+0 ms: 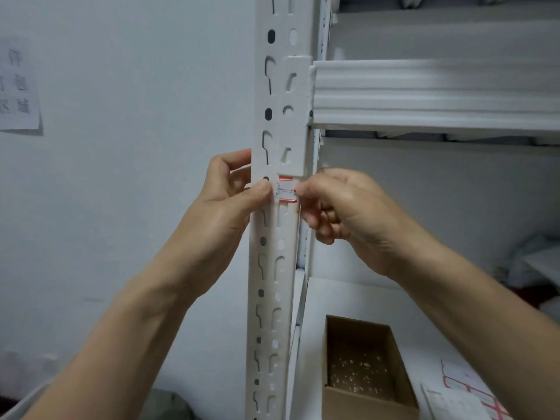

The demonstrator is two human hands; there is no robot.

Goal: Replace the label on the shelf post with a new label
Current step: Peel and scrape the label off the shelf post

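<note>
A white slotted shelf post [272,268] runs top to bottom through the middle of the view. On it, just below a bracket, sits a small white label [286,189] with red stripes and blue handwriting. My left hand [230,198] wraps around the post's left edge, its thumb pressing on the label's left end. My right hand [336,210] pinches the label's right end between thumb and forefinger, against the post's right edge. Whether that end is stuck down or lifted I cannot tell.
A white shelf beam [433,95] joins the post at the upper right. On the lower white shelf [348,295] stands an open cardboard box [363,365], with a sheet of red-edged labels [466,389] beside it. A paper notice [18,86] hangs on the left wall.
</note>
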